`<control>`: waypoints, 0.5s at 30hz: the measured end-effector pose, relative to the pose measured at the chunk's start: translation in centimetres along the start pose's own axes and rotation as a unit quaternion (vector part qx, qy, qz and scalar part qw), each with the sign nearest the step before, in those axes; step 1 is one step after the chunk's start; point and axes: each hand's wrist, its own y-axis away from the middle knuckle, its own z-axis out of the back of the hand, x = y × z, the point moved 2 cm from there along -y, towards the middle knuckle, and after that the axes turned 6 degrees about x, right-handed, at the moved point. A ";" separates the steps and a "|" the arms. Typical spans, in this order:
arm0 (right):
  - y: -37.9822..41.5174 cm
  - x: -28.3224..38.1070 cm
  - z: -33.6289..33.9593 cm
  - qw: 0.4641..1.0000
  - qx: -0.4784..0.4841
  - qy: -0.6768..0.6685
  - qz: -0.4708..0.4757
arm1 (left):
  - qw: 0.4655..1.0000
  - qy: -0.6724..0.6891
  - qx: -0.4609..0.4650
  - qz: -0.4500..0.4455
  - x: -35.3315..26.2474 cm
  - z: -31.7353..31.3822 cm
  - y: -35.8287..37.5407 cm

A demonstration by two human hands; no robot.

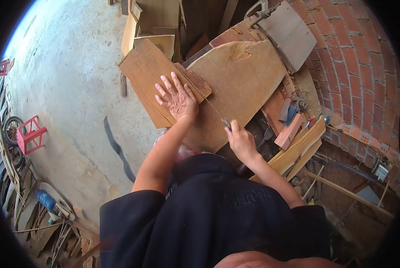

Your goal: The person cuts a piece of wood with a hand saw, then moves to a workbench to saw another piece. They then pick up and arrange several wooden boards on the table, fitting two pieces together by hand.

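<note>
My left hand (177, 100) lies flat with spread fingers on a reddish-brown wooden board (148, 73), which juts past the left edge of a thick wooden slab (244, 71). In my right hand (242, 143) is the handle of a handsaw (217, 110), its thin blade seen nearly edge-on. The blade runs along the board's right side, beside a narrow wood piece (195, 82). How deep the blade sits in the wood cannot be made out.
A clamp (263, 14) and a grey-brown panel (293, 38) stand at the slab's far end. Wood blocks (290, 131) and small tools lie to the right, before a brick wall (347, 58). On the concrete floor at left are a red stool (30, 135) and a blue bottle (46, 199).
</note>
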 end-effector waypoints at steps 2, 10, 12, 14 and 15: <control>-6.7 1.4 -2.0 0.999 -0.004 -0.016 0.038 | 1.000 0.000 0.005 0.002 -0.1 -0.2 -0.1; 0.1 0.2 0.1 1.000 0.022 -0.009 -0.013 | 1.000 0.013 0.003 -0.006 0.1 0.0 0.0; 1.2 -0.4 0.1 1.000 0.002 0.003 -0.005 | 1.000 0.014 0.012 -0.005 0.1 0.1 0.1; -5.4 1.4 -1.3 1.000 0.026 -0.014 -0.002 | 1.000 0.012 0.005 -0.009 0.0 -0.1 -0.1; -9.1 1.7 -3.2 0.999 -0.023 -0.023 0.031 | 1.000 0.014 0.004 -0.005 0.0 -0.3 -0.1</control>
